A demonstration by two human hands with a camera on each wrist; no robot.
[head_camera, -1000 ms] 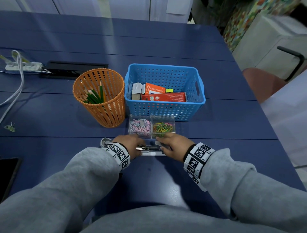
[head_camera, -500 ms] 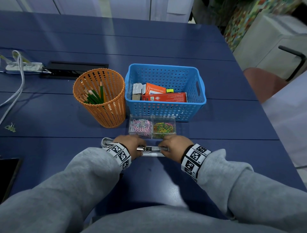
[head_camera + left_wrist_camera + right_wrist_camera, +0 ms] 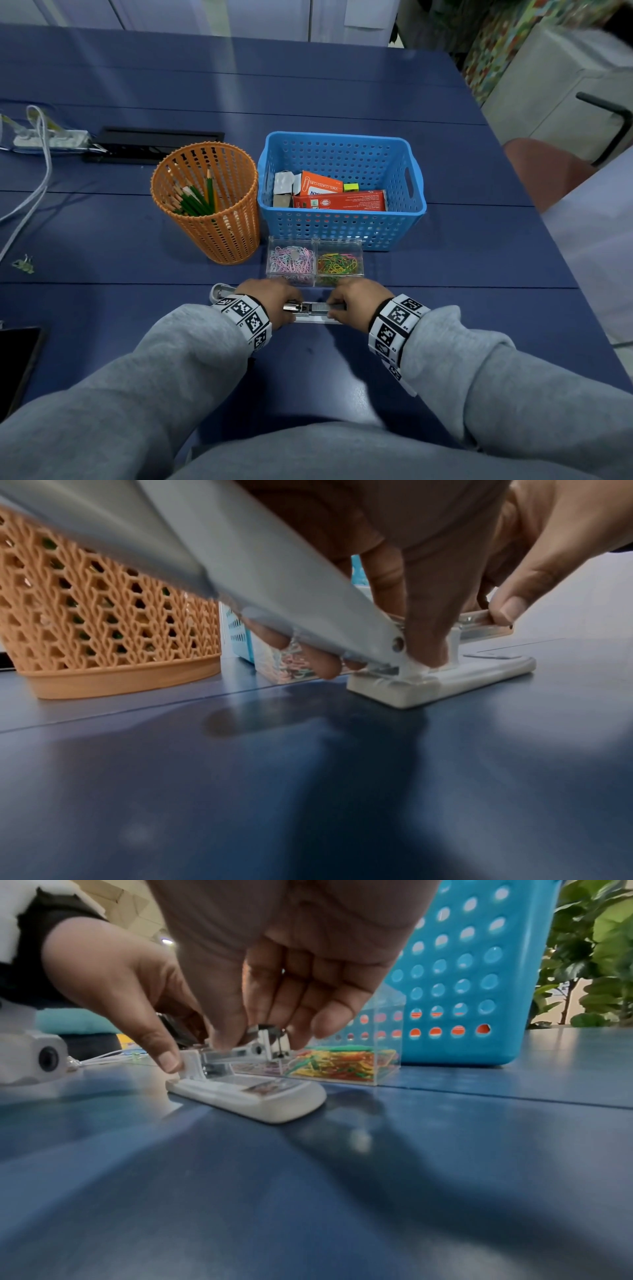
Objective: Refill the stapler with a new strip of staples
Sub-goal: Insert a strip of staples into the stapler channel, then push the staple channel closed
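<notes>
A white stapler lies on the blue table just in front of me, its lid swung back to the left. Its bare metal magazine shows between my hands. My left hand grips the hinge end, with the thumb pressed against the hinge post. My right hand pinches the front end of the magazine with thumb and fingers above the white base. Whether a staple strip sits in the channel is hidden by the fingers.
Just behind the stapler stands a clear two-part box of paper clips. Behind that are an orange pencil cup and a blue basket holding small boxes. A power strip lies far left and a dark device at the near left edge.
My right hand has drawn in a little and closed more tightly on the magazine's front end. The left hand and the stapler have stayed where they were.
</notes>
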